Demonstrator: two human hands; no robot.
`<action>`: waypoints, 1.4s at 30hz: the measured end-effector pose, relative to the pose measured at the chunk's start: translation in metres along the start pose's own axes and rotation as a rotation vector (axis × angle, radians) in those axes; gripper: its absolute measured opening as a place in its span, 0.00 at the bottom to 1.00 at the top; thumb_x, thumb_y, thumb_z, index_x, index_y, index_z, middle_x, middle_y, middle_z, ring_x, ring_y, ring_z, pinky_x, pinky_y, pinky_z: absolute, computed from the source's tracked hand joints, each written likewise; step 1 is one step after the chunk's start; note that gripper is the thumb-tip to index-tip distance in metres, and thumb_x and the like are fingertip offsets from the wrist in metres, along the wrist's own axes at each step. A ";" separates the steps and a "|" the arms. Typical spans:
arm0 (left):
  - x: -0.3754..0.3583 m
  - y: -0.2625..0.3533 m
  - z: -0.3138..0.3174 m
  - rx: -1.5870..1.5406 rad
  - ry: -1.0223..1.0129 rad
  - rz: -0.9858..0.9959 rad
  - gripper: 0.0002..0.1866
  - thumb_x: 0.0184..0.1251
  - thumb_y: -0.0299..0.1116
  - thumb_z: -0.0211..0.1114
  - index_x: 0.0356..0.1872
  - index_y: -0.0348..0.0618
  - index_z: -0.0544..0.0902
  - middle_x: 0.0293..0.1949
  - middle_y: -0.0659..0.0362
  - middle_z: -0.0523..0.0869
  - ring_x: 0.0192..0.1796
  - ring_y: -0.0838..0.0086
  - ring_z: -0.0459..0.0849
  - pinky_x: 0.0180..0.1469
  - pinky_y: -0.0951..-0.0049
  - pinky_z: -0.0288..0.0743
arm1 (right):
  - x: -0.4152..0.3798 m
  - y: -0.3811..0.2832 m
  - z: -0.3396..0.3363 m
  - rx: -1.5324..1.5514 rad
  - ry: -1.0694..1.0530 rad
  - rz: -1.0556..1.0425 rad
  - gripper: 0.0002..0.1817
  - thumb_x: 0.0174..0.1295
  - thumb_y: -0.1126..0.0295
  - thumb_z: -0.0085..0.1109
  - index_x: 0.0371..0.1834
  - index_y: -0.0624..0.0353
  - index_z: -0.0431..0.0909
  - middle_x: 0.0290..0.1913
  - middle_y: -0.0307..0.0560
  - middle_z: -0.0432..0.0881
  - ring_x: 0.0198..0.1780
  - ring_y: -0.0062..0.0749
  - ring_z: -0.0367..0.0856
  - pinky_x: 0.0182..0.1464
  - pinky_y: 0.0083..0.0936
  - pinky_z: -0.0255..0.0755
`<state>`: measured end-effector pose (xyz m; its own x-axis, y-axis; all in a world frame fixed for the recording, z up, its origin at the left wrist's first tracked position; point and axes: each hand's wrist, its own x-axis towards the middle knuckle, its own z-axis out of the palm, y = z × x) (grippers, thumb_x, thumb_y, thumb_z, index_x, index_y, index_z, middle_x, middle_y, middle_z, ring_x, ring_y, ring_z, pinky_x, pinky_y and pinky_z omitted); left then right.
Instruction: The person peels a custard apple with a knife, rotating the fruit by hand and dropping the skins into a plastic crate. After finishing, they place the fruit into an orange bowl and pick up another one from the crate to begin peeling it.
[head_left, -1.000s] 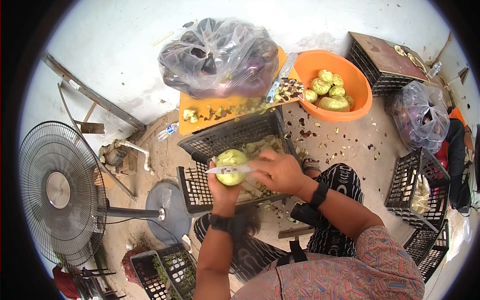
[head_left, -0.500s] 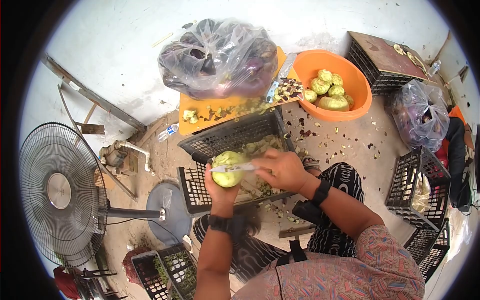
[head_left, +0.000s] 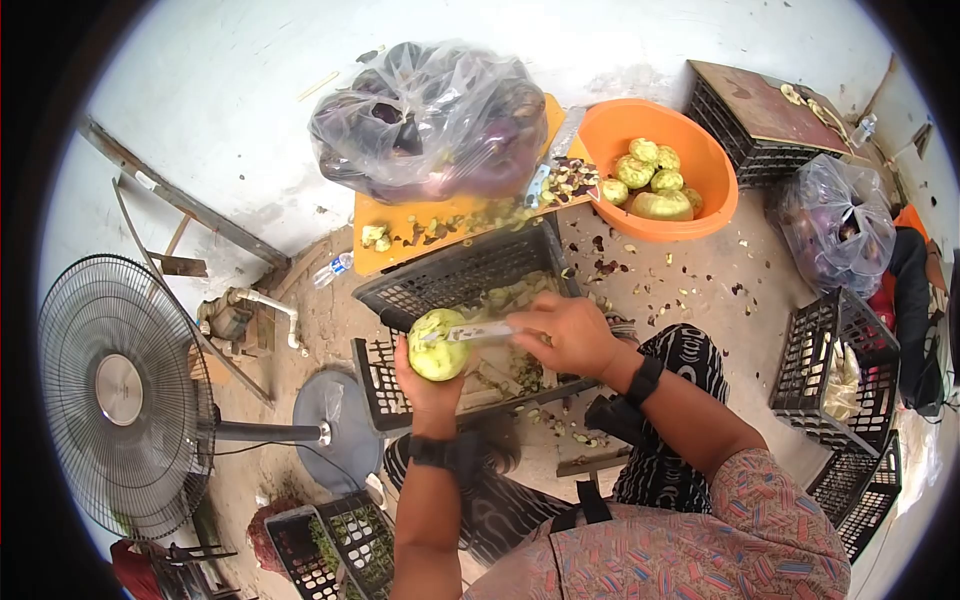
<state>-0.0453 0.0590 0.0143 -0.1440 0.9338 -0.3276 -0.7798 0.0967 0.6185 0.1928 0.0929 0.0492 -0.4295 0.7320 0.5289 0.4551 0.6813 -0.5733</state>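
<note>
I record the left hand [head_left: 430, 391] cupping a pale-green round vegetable [head_left: 436, 360] above the black crate [head_left: 458, 273]; the right hand [head_left: 568, 336] firmly grips a knife [head_left: 488, 331], its blade across the vegetable.

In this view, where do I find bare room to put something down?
Bare floor shows between the patterned trousers and the black crates at right, also between the fan's base and the water bottle. The yellow board, with a plastic bag of eggplants and peelings, and the black crate below the peeled eggplant are crowded.
</note>
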 end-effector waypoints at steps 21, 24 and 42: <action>-0.005 -0.007 0.000 0.006 -0.028 -0.084 0.29 0.74 0.52 0.44 0.60 0.36 0.75 0.57 0.48 0.81 0.58 0.55 0.79 0.62 0.53 0.72 | 0.000 -0.006 0.007 0.053 -0.075 -0.012 0.11 0.59 0.58 0.63 0.42 0.46 0.86 0.29 0.43 0.79 0.26 0.44 0.80 0.29 0.37 0.73; -0.007 -0.003 0.005 0.009 -0.015 -0.097 0.30 0.73 0.52 0.44 0.61 0.36 0.74 0.58 0.48 0.80 0.58 0.55 0.79 0.61 0.52 0.72 | 0.001 -0.005 0.005 0.070 -0.075 -0.016 0.12 0.59 0.57 0.62 0.42 0.45 0.85 0.29 0.43 0.78 0.27 0.45 0.79 0.29 0.40 0.73; -0.014 0.010 -0.004 0.073 -0.079 -0.160 0.34 0.68 0.60 0.48 0.60 0.40 0.76 0.55 0.48 0.83 0.52 0.51 0.84 0.39 0.48 0.85 | -0.001 0.001 -0.005 0.138 -0.103 -0.082 0.11 0.58 0.59 0.63 0.42 0.45 0.85 0.28 0.43 0.76 0.27 0.45 0.78 0.29 0.39 0.71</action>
<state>-0.0540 0.0458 0.0218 0.0290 0.9282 -0.3710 -0.7426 0.2684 0.6136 0.1976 0.0925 0.0512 -0.5418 0.6646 0.5146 0.3072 0.7265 -0.6147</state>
